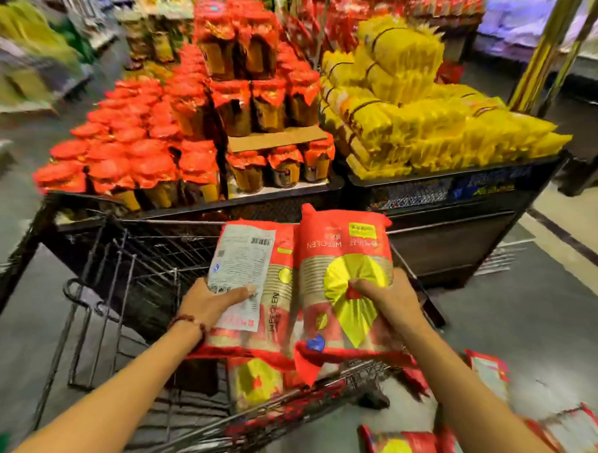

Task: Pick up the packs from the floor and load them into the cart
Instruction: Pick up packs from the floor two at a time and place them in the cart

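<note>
The left hand (213, 303) grips one red pack (248, 283) and the right hand (384, 299) grips a second pack (348, 279), both held side by side above the cart (148, 267). Another pack (254, 382) lies inside the cart. More packs (403, 447) lie on the floor at lower right.
</note>
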`<state>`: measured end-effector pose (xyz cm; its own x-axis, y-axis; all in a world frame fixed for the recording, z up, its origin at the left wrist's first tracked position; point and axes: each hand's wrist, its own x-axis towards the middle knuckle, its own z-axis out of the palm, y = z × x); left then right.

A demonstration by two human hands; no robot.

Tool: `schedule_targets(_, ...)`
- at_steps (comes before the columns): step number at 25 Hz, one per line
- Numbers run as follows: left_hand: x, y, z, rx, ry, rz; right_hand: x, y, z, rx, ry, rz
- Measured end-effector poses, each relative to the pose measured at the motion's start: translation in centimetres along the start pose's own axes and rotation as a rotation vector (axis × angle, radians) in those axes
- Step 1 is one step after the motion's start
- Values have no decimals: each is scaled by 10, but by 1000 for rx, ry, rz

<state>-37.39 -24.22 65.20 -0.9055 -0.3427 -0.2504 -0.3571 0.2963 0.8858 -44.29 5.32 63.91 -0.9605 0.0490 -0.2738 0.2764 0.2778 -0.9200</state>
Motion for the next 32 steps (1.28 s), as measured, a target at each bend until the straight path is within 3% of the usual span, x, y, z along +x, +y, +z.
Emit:
schedule_targets(6,85,-148,22,-17,96,-396,80,60,87,-180,-133,179)
schedule_targets(15,67,-254,94,-77,211,-883,129,175,136,-428,-362,431)
schedule_targets(19,47,-269,102,19,129,-961,119,192,141,-555,-420,548)
schedule_targets(22,50,-250,94,330,-59,-974,119,179,142,-929,-621,536)
schedule_targets(24,69,-231,76,654,-322,-900,128,151,144,-1207,-656,392)
schedule_targets(26,107,-185,50,1019,-404,-614,143,102,146,-1381,-537,21)
schedule_targets(28,153,-112,23,1267,-253,-193,167,51,147,-1453,-409,-295)
schedule_targets(30,181,-33,5,1380,-23,149,179,-3,136,-1487,-281,-428)
schedule_targets(32,190,24,-1,1396,66,284,179,-46,116,-1500,-152,-527)
